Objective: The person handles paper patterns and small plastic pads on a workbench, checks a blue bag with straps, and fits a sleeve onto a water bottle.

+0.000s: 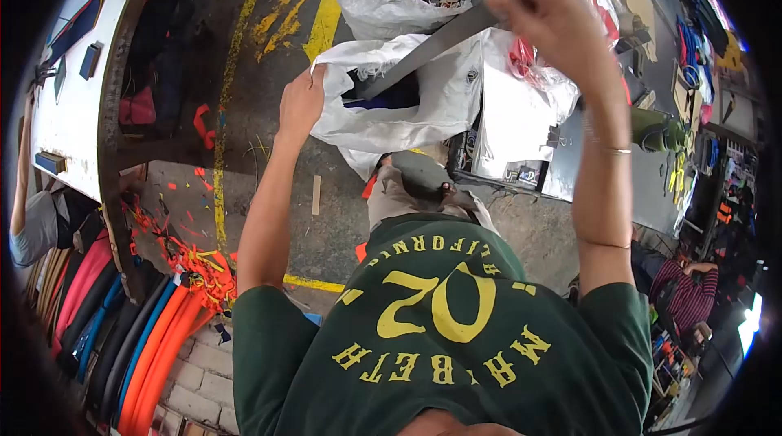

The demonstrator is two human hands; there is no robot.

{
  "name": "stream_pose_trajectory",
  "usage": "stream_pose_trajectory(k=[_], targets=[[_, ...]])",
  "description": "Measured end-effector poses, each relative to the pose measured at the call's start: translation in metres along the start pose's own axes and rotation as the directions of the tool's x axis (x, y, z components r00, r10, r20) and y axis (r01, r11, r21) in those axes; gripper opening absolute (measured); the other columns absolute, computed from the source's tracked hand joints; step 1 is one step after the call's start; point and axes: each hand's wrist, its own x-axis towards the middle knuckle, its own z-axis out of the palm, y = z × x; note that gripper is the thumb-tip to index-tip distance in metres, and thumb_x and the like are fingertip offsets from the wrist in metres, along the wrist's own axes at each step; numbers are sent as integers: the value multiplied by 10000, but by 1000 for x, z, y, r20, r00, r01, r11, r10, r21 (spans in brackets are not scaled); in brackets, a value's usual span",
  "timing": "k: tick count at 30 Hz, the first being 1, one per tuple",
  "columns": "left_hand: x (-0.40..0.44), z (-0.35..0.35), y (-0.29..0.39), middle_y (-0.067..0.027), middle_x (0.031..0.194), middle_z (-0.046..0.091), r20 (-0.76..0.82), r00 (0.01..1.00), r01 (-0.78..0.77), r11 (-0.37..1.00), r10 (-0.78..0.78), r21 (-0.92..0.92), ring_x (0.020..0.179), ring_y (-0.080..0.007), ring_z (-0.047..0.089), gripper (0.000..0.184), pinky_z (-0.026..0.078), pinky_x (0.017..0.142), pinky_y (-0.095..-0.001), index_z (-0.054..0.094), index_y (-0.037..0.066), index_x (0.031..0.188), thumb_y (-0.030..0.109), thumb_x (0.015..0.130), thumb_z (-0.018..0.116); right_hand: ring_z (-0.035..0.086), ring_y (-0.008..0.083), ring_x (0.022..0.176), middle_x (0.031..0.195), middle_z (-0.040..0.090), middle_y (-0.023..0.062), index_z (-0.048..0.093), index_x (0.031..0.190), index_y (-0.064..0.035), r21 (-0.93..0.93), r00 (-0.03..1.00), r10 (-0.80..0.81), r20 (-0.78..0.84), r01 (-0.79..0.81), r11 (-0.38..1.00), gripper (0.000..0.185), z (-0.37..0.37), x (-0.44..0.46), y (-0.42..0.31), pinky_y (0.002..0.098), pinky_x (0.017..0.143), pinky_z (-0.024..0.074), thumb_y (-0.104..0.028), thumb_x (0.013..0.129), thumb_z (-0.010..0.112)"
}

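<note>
The left hand grips the white sack, best held taut to spread its mouth. From that opening the grey strip slants up to the right hand, closed on its end; steering clear of the edges avoids snags.

From where I stand, a hand could dip into the mouth of the white sack on the near side of the dark strip, which slants across it from the right hand. The left hand blocks the left rim. Behind, the scrap-filled sack crowds close; rightward, a plastic-wrapped red bundle stands in the way. Leftward, over the floor, there's room to pass.
</note>
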Motion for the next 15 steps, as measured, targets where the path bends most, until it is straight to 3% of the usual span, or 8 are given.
stream_pose_trajectory(k=[4,5,6,7,8,9,13,15], targets=[[-6,9,0,-331,1055,656,2,1000,-15,1000,15,-17,1045,-544,581,549,467,894,-561,682,14,1143,471,1048,394,632,172,673,768,680,93,723,1029,-33,-180,1000,-19,12,21,983,245,-4,12,-14,328,642,497,-256,939,678],[-8,8,1,-334,1061,653,7,1000,-13,1000,13,-13,1047,-542,581,556,466,897,-560,681,5,1140,471,1048,393,669,213,702,804,714,96,727,1020,-40,-281,993,-105,-61,83,956,231,40,9,3,349,649,511,-238,904,698],[-11,7,3,-336,1067,651,15,1000,-11,1000,12,-7,1050,-540,580,563,465,900,-559,679,-4,1137,472,1048,392,705,286,786,879,744,118,740,1018,-76,-241,992,19,128,13,970,247,92,0,14,407,690,540,-226,825,704],[-9,7,7,-338,1074,648,10,1000,-16,1000,16,-10,1053,-539,580,570,464,903,-559,677,-13,1133,473,1048,391,716,284,816,879,746,106,745,987,-119,-584,942,86,325,128,801,225,191,-17,47,429,736,565,-208,794,673],[-11,7,5,-339,1076,647,-14,998,-56,998,56,-28,1056,-538,579,574,461,905,-560,675,-20,1130,473,1049,391,720,279,820,861,738,97,738,920,-144,-519,954,44,297,123,846,160,265,-57,66,451,734,568,-220,819,640],[-11,7,2,-340,1078,646,-31,994,-103,994,102,-40,1058,-537,578,579,459,907,-562,673,-27,1126,472,1049,391,736,313,890,902,743,141,738,902,-80,-385,885,210,416,-37,922,195,372,-95,112,444,786,577,-200,840,598],[-4,9,-24,-343,1093,641,-3,993,-116,993,116,27,1076,-532,571,578,448,912,-571,668,-35,1128,470,1048,399,710,320,834,852,728,106,710,821,-121,-374,946,98,310,27,927,99,261,-78,52,450,745,563,-178,802,631],[-10,4,-11,-343,1088,642,20,997,-76,996,77,-50,1079,-543,565,589,445,907,-573,665,-39,1127,480,1051,397,698,335,847,888,730,138,734,888,-91,-161,952,53,303,-4,987,126,157,-46,37,454,799,544,-144,807,654]])
